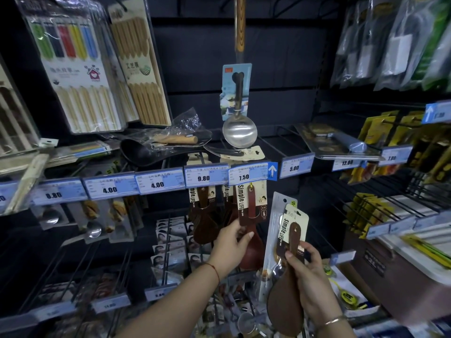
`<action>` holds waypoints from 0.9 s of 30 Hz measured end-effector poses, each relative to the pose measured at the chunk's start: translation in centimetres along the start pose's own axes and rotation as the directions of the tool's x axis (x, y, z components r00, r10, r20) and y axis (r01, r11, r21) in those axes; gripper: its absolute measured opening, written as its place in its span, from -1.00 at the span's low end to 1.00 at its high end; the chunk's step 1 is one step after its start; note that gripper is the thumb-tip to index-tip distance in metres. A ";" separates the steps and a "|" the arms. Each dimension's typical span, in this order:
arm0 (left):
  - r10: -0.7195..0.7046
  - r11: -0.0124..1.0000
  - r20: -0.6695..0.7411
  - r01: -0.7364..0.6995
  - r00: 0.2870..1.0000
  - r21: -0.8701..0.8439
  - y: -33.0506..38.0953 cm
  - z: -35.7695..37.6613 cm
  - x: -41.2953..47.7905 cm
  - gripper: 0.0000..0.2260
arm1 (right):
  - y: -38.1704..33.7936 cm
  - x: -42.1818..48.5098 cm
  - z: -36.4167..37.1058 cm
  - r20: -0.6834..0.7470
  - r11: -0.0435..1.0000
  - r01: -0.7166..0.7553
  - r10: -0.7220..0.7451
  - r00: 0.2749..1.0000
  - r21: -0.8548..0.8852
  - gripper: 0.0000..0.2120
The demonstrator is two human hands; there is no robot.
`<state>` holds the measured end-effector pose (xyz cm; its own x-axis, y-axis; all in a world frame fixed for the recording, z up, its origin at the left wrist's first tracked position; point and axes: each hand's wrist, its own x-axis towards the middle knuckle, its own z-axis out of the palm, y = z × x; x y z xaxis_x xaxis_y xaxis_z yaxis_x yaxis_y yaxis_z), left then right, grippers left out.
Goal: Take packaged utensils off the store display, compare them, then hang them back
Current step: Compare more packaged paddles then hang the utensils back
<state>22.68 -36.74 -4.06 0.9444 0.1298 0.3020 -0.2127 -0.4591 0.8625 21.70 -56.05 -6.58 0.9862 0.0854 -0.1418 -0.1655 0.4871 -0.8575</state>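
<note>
Nearest the camera, the right hand (310, 276) has its grip clenched around a brown wooden rice paddle (285, 306) on a "Simple Life" card, together with a clear spoon packet (275, 230) lying behind it; both are off the display, held upright in the open aisle space right of centre. Just left and a little further in, the left hand (231, 245) pinches the lower edge of a reddish wooden spoon's card (251, 208), which hangs from a hook under the 7.50 price tag (246, 175). Beside it, touching or nearly so, a second dark spoon pack (202, 215) hangs under the 9.80 tag (206, 176).

Above the price rail (156, 184), a wire shelf (273, 145) carries a black ladle (139, 152) and a bagged wooden-handled tool (175, 139), lying loose. Further back, a steel ladle (240, 132) on a blue card hangs against the dark back panel, with bare panel around it. Chopstick packs (80, 69) hang at upper left.
</note>
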 end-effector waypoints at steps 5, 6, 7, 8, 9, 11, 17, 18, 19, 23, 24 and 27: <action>-0.014 1.000 -0.007 0.014 1.000 0.003 -0.7 -0.6 -0.5 -0.65 | 0.1 -0.2 -0.3 0.006 1.000 -0.011 0.011 1.000 0.005 -0.65; -0.018 1.000 -0.006 0.018 1.000 0.011 -0.9 -0.7 -0.6 -0.68 | 0.1 -0.2 -0.3 0.004 1.000 -0.009 0.009 1.000 -0.001 -0.66; -0.019 1.000 -0.007 0.019 1.000 0.019 -1.1 -0.8 -0.7 -0.70 | 0.1 -0.2 -0.4 0.001 1.000 -0.007 0.007 1.000 -0.006 -0.66; -0.016 1.000 -0.010 0.017 1.000 0.023 -1.1 -0.9 -0.8 -0.71 | 0.1 -0.2 -0.4 -0.001 1.000 -0.005 0.005 1.000 -0.012 -0.65; -0.010 1.000 -0.013 0.010 1.000 0.024 -1.0 -1.0 -0.9 -0.71 | 0.1 -0.1 -0.5 -0.001 1.000 -0.005 0.005 1.000 -0.015 -0.64; 0.003 1.000 -0.015 -0.003 1.000 0.024 -0.9 -1.3 -1.0 -0.69 | 0.1 -0.1 -0.6 -0.001 1.000 -0.008 0.008 1.000 -0.009 -0.61; -0.008 0.999 0.026 0.007 1.000 0.040 -1.0 -1.4 -0.5 -0.72 | 0.4 0.0 -0.8 0.017 1.000 -0.014 0.014 1.000 -0.006 -0.64; -0.013 0.999 0.038 0.011 0.999 0.051 -0.9 -1.1 -0.4 -0.73 | 0.5 0.0 -0.8 0.019 1.000 -0.014 0.014 1.000 -0.005 -0.64; -0.017 0.998 0.044 0.014 0.999 0.054 -0.9 -0.9 -0.3 -0.73 | 0.6 0.0 -0.8 0.021 1.000 -0.014 0.014 1.000 -0.006 -0.64; -0.020 0.998 0.030 0.018 0.999 0.057 -0.9 -0.2 0.0 -0.73 | 1.0 0.2 -0.8 0.045 1.000 -0.010 0.010 0.999 0.003 -0.62; -0.017 0.998 0.023 0.015 1.000 0.061 -0.9 -0.1 0.0 -0.73 | 1.1 0.3 -0.8 0.050 1.000 -0.007 0.007 0.999 0.012 -0.62; -0.008 0.998 -0.001 0.009 1.000 0.065 -1.1 -0.1 -0.1 -0.70 | 1.3 0.7 -0.8 0.063 0.999 -0.002 0.000 0.998 0.033 -0.63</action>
<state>22.79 -36.17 -5.05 0.9458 0.1349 0.2953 -0.1880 -0.5141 0.8369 22.18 -56.02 -8.22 0.9840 0.1397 -0.1107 -0.1677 0.5153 -0.8404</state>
